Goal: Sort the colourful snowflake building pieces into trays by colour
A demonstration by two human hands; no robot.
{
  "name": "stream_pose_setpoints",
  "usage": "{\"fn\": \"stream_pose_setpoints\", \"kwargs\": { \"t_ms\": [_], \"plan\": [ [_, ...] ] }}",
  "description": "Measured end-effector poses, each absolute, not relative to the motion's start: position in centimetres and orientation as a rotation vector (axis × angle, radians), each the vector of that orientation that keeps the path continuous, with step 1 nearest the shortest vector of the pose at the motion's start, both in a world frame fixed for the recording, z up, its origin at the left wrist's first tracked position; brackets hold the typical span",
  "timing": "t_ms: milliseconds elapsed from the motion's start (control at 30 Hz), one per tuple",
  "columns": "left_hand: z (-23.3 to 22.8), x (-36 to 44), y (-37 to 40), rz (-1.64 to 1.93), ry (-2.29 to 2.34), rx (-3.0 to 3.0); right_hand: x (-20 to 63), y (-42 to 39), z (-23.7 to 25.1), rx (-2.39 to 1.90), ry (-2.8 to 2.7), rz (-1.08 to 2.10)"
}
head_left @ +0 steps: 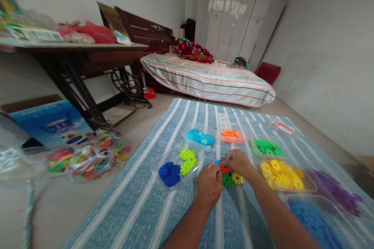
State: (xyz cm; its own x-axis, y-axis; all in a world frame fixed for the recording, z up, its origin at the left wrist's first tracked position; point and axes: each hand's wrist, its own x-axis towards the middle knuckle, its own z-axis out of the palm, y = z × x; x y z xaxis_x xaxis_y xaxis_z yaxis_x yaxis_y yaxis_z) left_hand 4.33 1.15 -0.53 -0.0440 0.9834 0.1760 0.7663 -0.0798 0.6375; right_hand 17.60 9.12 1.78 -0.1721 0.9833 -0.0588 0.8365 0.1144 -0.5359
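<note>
I see my left hand (208, 185) curled shut beside a little bunch of flower pieces (229, 175) on the striped mat (163, 210). My right hand (238, 161) rests on top of them, fingers pinching an orange one.

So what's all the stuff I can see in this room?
striped mat: one, blue and white, on the floor.
snowflake discs: a few, orange, green, yellow, on the mat at the hands.
sorted disc piles: dark blue, lime, cyan, orange, green, yellow, purple, in clear trays or bags.
bag of mixed discs: one, multicolour, floor left.
bed: one, striped cover, behind.
sewing table: one, dark, left.
wardrobe: one, white, far wall.
left hand: fisted by the discs.
right hand: on the orange disc.
</note>
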Motion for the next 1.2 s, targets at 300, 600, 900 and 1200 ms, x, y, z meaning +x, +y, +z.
{"fn": "stream_pose_setpoints", "kwargs": {
  "t_ms": [300,600,900,1200],
  "plan": [
    [-0.9,4.4,1.2,0.901,1.855,1.894,19.8,12.5,5.8,-1.705,-1.703,0.668],
    [-0.3,4.4,1.1,0.877,1.852,1.904,21.0,12.2,5.5,-1.771,-1.907,0.391],
    [-0.4,4.4,1.2,0.862,1.866,1.921,19.9,7.0,1.7,-1.684,-2.381,0.378],
    [-0.5,4.2,1.4,0.890,1.845,1.930,20.2,5.5,1.6,-1.621,-2.264,0.273]
  ]
}}
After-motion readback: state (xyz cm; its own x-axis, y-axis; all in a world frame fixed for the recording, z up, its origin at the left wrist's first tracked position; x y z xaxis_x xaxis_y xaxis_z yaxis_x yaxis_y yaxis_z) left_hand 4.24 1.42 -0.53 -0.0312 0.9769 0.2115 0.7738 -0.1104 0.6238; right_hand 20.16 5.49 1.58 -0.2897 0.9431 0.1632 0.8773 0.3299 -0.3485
